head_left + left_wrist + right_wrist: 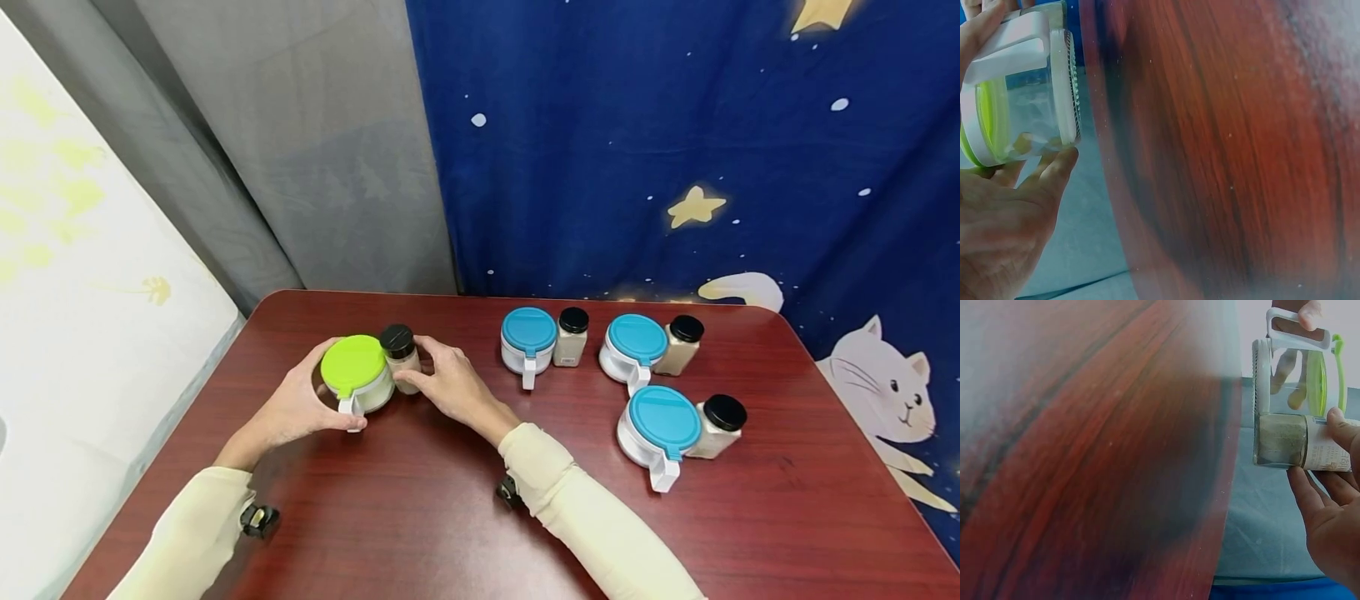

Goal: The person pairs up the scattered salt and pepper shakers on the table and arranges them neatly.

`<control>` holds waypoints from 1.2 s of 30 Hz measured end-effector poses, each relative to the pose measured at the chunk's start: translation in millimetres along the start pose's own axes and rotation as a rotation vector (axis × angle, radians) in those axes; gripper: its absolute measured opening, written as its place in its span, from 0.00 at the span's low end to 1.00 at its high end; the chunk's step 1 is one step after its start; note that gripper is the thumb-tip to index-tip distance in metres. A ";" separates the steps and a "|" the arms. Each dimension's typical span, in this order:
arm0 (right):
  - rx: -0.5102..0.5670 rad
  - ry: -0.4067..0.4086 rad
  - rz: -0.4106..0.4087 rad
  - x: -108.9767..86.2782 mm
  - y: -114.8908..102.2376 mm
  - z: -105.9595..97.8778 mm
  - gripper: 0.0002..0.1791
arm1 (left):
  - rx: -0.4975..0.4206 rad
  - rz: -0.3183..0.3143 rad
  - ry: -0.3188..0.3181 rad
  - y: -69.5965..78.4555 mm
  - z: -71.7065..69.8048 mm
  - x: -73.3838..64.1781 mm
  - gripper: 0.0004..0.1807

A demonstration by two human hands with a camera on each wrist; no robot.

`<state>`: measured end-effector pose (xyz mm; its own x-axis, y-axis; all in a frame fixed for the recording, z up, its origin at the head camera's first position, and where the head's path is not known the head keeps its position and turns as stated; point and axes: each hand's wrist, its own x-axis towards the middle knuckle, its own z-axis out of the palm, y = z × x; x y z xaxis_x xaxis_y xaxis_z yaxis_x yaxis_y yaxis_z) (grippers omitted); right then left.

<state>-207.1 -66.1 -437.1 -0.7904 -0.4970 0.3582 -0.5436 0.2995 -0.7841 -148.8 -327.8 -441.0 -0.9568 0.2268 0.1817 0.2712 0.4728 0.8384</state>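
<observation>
On the table's left half, a clear seasoning jar with a lime-green lid (354, 367) and a white handle stands upright. My left hand (296, 404) grips it, thumb at the handle and fingers round the far side. Right beside it is a glass spice bottle with a black cap (401, 343). My right hand (459, 385) holds this bottle between thumb and fingers. In the right wrist view the bottle (1282, 440) sits against the jar (1285, 378), with pale powder inside and a printed label. The left wrist view shows my fingertips near the jar's base (1069, 87).
Three blue-lidded jars (529, 332) (637, 340) (664, 419) with white handles stand on the right half of the red-brown table (450, 517). Each has a black-capped bottle (572, 337) (678, 346) (717, 427) beside it. Grey and blue curtains (600, 167) hang behind the far edge.
</observation>
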 end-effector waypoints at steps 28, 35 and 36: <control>0.075 0.032 -0.030 -40.5 -3.2 -24.3 0.29 | 0.013 0.033 0.001 27.6 29.3 -15.2 0.65; 0.110 0.036 -0.038 -48.4 -0.3 -28.8 0.29 | -0.006 0.063 -0.001 29.7 39.8 -16.6 0.64; 0.121 0.035 -0.037 -49.2 0.0 -29.6 0.29 | -0.011 0.066 0.002 30.8 41.1 -16.7 0.64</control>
<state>-176.5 -17.5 -439.7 -0.7809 -0.4768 0.4036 -0.5361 0.1799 -0.8248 -120.3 -282.0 -439.4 -0.9371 0.2556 0.2375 0.3325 0.4474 0.8302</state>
